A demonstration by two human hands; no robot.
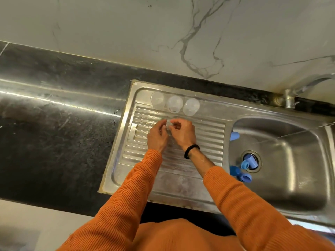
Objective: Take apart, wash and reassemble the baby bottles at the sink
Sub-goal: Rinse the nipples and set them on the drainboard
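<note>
Three clear bottle bodies (174, 104) stand in a row at the back of the steel drainboard (141, 174). Just in front of them my left hand (157, 136) and my right hand (183, 133) meet over the ribbed part, both pinching a small clear bottle part (169, 128) between their fingertips; it is mostly hidden by my fingers. Several blue bottle parts (246, 164) lie in the sink basin (293, 180) around the drain, and one blue piece (235, 136) leans on the basin's left wall.
A chrome tap (297, 91) stands at the back right of the sink. Dark stone counter (54, 127) stretches to the left of the drainboard. A marble-patterned wall (181, 33) runs behind everything.
</note>
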